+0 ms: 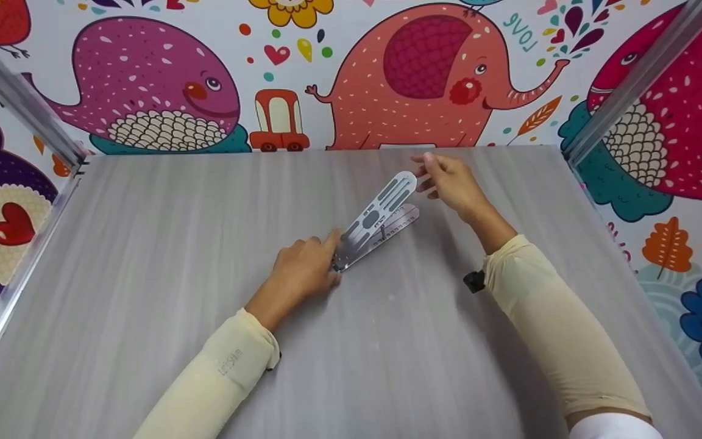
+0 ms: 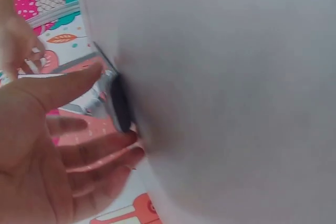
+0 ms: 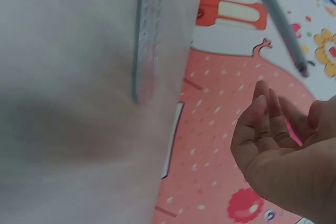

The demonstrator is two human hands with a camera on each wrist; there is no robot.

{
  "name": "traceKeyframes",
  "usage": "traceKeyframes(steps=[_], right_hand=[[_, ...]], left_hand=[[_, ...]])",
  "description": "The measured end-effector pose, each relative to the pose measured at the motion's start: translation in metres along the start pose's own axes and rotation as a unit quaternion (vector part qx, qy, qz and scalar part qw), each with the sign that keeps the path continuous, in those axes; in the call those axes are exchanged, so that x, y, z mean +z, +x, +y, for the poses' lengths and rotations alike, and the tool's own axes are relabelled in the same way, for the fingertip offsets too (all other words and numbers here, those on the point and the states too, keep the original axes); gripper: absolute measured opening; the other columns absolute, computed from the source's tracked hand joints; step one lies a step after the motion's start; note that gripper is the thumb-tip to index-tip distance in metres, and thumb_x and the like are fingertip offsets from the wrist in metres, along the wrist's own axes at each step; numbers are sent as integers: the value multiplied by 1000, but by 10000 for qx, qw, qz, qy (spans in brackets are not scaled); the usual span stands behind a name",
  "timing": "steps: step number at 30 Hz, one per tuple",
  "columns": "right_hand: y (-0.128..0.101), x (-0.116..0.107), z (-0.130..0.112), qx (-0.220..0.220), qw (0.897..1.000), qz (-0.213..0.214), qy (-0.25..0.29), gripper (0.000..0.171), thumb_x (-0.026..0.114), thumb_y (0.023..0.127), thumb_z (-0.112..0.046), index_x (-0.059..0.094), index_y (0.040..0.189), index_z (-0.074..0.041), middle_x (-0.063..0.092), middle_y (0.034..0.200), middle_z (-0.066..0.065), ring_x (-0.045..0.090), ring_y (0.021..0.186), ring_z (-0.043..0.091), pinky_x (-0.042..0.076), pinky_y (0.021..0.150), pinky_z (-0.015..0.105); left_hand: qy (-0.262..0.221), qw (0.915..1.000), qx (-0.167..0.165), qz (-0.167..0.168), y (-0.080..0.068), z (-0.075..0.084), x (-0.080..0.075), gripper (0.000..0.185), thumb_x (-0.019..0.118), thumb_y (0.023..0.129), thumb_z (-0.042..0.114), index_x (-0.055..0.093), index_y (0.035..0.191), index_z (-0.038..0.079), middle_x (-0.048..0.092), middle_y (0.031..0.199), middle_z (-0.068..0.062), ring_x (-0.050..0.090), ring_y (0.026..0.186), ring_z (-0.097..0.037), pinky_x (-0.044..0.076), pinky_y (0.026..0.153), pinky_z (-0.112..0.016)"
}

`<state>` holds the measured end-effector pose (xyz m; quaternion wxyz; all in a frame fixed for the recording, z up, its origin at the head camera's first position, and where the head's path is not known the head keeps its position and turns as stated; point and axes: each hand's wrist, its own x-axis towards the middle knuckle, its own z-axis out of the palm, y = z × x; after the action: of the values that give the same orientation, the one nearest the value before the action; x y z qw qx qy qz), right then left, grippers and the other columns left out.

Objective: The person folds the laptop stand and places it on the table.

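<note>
A folding metal stand [image 1: 378, 213] lies on the grey table [image 1: 144, 274], its slotted upper plate [image 1: 390, 195] raised at an angle over the lower plate [image 1: 404, 221]. My left hand [image 1: 305, 265] rests at the hinge end; in the left wrist view my left hand [image 2: 79, 124] has straight fingers, with the thumb touching the stand's dark end [image 2: 119, 103]. Just beyond the raised plate's far tip hovers my right hand [image 1: 442, 177]. The right wrist view shows my right hand [image 3: 273, 135] loosely curled, holding nothing, apart from the stand's edge [image 3: 144, 51].
Cartoon elephant wallpaper [image 1: 424, 79] backs the table. Slanted aluminium posts stand at the back left [image 1: 22, 97] and back right [image 1: 637, 79]. An aluminium rail [image 1: 16, 274] runs down the table's left edge. Cream sleeves cover both forearms.
</note>
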<state>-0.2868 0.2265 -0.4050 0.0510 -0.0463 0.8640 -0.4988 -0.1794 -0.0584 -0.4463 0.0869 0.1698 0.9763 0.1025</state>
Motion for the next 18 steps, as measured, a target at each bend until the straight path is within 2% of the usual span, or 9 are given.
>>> traceKeyframes(steps=[2, 4, 7, 9, 13, 16, 18], right_hand=[[2, -3, 8, 59, 9998, -15, -186, 41, 50, 107, -35, 58, 146, -23, 67, 122, 11, 68, 104, 29, 57, 90, 40], [3, -4, 17, -59, 9972, -80, -738, 43, 55, 106, -24, 55, 148, -21, 67, 127, 13, 66, 109, 31, 56, 95, 45], [7, -5, 30, -327, 9855, -301, -1639, 50, 66, 99, -17, 55, 148, -18, 66, 133, 13, 64, 116, 33, 55, 98, 49], [10, -4, 39, -440, 9759, -533, -2070, 55, 74, 94, -19, 57, 147, -21, 65, 139, 10, 61, 122, 33, 53, 102, 49], [15, 1, 52, -475, 9620, -954, -2513, 59, 83, 86, -26, 63, 141, -25, 64, 142, 5, 59, 129, 31, 49, 108, 51], [19, 8, 57, -288, 9568, -1115, -2668, 56, 85, 84, -29, 66, 136, -25, 67, 138, 4, 59, 130, 28, 47, 110, 49], [20, 12, 57, -141, 9540, -1132, -2771, 53, 85, 83, -30, 68, 133, -24, 69, 135, 3, 59, 128, 26, 47, 110, 46]], left_hand=[[-11, 9997, -257, 13, -3, 5, 0, 70, 78, 88, 35, 48, 148, 14, 69, 117, -21, 66, 103, -42, 55, 81, -57], [47, 9988, -497, 11, -5, 9, 1, 64, 77, 89, 35, 53, 143, 10, 68, 117, -21, 64, 102, -43, 55, 81, -58], [97, 9972, -742, 64, -8, 15, 3, 54, 77, 90, 32, 61, 133, 4, 68, 111, -22, 65, 97, -42, 56, 79, -57], [122, 9963, -837, 164, -9, 17, 5, 47, 78, 89, 27, 65, 125, 1, 68, 104, -21, 68, 91, -41, 58, 75, -55], [186, 9953, -898, 299, -8, 21, 8, 29, 79, 88, 18, 73, 108, -2, 70, 94, -21, 72, 82, -38, 60, 68, -51], [235, 9953, -887, 296, -6, 23, 9, 13, 73, 90, 8, 76, 97, -3, 71, 90, -21, 74, 80, -37, 61, 66, -50], [304, 9957, -814, 322, -4, 23, 9, 10, 70, 90, 3, 78, 92, -3, 72, 89, -21, 74, 79, -37, 61, 64, -50]])
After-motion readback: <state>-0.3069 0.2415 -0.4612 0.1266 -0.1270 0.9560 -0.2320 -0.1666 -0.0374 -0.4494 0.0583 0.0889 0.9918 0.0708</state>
